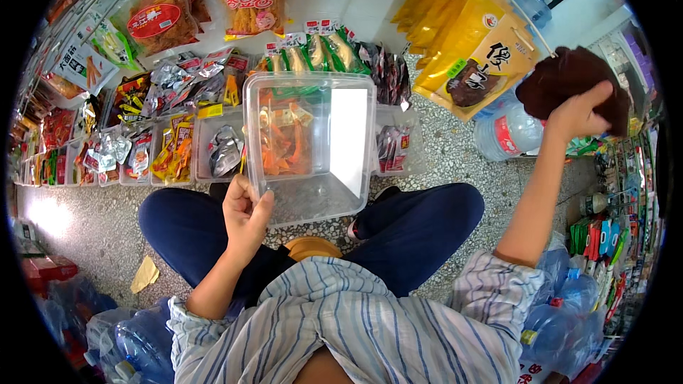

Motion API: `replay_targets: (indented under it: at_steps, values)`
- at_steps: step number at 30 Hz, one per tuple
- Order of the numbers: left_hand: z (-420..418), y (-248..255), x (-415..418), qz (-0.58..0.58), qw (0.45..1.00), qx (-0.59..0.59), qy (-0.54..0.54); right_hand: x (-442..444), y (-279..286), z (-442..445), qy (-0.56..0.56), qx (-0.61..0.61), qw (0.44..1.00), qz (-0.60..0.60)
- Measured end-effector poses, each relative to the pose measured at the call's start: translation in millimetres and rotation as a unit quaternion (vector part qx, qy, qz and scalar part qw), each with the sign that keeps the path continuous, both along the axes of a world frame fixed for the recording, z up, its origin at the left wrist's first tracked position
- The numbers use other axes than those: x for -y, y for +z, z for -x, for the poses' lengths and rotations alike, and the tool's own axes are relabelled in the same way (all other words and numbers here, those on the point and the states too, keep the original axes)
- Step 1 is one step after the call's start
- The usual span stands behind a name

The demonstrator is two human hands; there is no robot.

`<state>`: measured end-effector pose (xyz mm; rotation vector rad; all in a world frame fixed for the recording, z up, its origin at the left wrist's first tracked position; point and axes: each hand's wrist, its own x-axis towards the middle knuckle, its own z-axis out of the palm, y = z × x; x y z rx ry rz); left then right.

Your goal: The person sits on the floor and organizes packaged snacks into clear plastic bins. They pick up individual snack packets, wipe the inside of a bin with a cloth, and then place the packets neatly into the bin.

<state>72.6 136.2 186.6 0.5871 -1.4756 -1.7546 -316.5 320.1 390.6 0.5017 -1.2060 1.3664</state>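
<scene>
My left hand (248, 212) grips the near left edge of a clear plastic container (304, 202), which is held up in front of me. Orange-coloured packets show through its wall; whether they lie inside or behind it I cannot tell. Out to the right, my right hand (579, 114) holds a dark brown cloth (568, 77), beside a hanging yellow snack packet (469, 53) and above a large clear plastic bottle (507, 130). The container and the cloth are well apart.
Plastic bins (200, 162) of small packets line the floor ahead, below hanging snack bags (253, 2). Large blue water bottles (144, 338) stand near my left side, more (555, 325) at my right. Shelves of goods rise on the right. A yellowish scrap (144, 274) lies on the speckled floor.
</scene>
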Motion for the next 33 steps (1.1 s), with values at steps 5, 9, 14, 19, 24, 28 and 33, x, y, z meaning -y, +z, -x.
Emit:
replay_targets:
  at_steps: [5, 9, 14, 19, 24, 28, 33]
  values:
    - [-2, -9, 3, 0.033, 0.999, 0.01, 0.037, -37, -26, -7, -0.093, -0.127, 0.988, -0.007]
    - [1, -9, 4, 0.065, 0.994, 0.031, 0.082, -25, -34, -89, 0.084, 0.105, 0.99, 0.048]
    - [4, -10, 6, 0.127, 0.978, 0.011, 0.163, 32, -46, -167, 0.363, 0.111, 0.923, -0.064]
    - [14, -7, 3, 0.222, 0.955, -0.023, 0.196, 97, -98, -211, 0.378, -0.025, 0.751, -0.541]
    - [22, -5, 14, 0.433, 0.88, -0.022, 0.194, 156, -189, -212, 0.462, 0.063, 0.638, -0.613]
    - [22, -18, 14, 0.417, 0.887, -0.02, 0.199, 143, -199, -217, 0.472, 0.1, 0.637, -0.601]
    - [27, -29, 15, 0.363, 0.91, -0.008, 0.2, 129, -206, -221, 0.428, 0.28, 0.57, -0.643]
